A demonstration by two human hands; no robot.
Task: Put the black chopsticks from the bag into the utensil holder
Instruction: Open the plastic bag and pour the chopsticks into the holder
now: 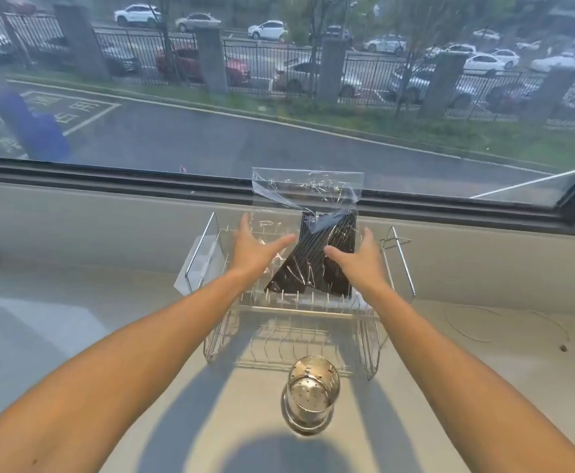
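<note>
A clear plastic bag (306, 189) stands upright on the wire dish rack (299, 305), leaning toward the window. Inside it, two bundles of black chopsticks (310, 257) spread apart in a V shape. My left hand (255, 249) reaches toward the bag's left side with fingers spread, holding nothing. My right hand (361, 257) is at the bag's right side, fingers apart, its thumb near the chopsticks. The perforated steel utensil holder (311, 394) hangs at the rack's near edge, empty.
The rack sits on a pale counter (74, 336) under a wide window (279, 97) with a dark frame. A clear plastic tray (199, 264) leans at the rack's left end. A thin wire (477, 322) lies on the counter to the right.
</note>
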